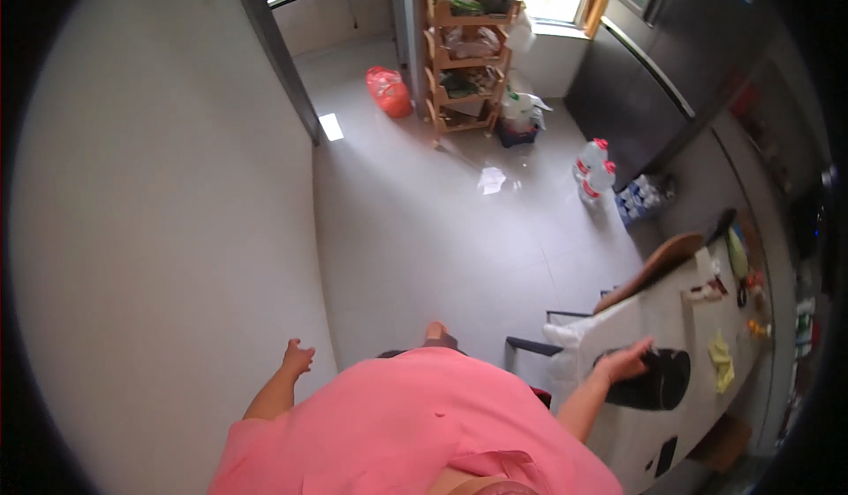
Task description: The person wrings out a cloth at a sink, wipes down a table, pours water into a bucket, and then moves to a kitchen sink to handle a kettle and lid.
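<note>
My left hand (300,356) hangs at the left beside the pale wall, fingers apart, holding nothing. At the right, my right hand (628,361) is over a black bag or container (666,379) on the light table (616,429); whether its fingers grip it cannot be told. A yellow cloth or glove (721,362) lies beyond the black thing. Nearer the table's lower edge is a dark phone-like object (666,456). A white plastic bag (563,356) hangs at the table's near side.
A chair (652,270) stands at the table. Farther off on the grey floor are large water bottles (596,180), a white paper scrap (491,180) and a red plastic bag (389,92). A tiered rack (464,64) of produce stands by the doorway. The wall (179,230) runs along my left.
</note>
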Demonstrator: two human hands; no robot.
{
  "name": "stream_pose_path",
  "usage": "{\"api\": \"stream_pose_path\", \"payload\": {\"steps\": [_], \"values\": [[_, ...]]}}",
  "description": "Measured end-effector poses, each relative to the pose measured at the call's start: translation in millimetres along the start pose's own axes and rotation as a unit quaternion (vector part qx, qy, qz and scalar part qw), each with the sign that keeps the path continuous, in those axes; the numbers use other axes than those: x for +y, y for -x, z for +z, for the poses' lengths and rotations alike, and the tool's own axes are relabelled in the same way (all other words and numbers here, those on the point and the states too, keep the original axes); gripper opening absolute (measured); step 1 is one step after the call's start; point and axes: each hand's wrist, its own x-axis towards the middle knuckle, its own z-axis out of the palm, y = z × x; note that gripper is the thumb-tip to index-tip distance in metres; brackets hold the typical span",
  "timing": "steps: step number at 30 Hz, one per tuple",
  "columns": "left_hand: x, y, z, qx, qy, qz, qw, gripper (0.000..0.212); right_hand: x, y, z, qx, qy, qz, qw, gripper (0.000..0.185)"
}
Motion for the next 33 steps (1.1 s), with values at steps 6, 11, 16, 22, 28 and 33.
{"api": "stream_pose_path", "payload": {"steps": [6, 11, 16, 22, 28, 33], "values": [[50, -46, -46, -0.021, -0.038, -0.124, 0.991, 0.065, -51, 26, 57, -0.020, 0.079, -0.043, 0.996, 0.047], [150, -184, -68, -0.027, 0.065, -0.047, 0.996, 0.064, -79, 107, 195, -0.160, 0.089, -0.093, 0.979, 0.046], [307, -294, -85, -0.045, 0.078, 0.090, 0.992, 0.062, -114, 197, 353, -0.286, -0.038, -0.114, 0.951, 0.035], [469, -390, -144, 0.015, -0.019, 0.203, 0.979, 0.065, -170, 319, 545, -0.446, -0.214, -0.063, 0.867, 0.026], [721, -409, -218, -0.012, 0.147, 0.369, 0.918, 0.054, -180, 439, 726, -0.594, -0.181, -0.046, 0.783, 0.018], [917, -385, -267, 0.064, 0.064, 0.659, 0.747, 0.058, -158, 546, 904, -0.696, -0.061, -0.247, 0.671, 0.023]]}}
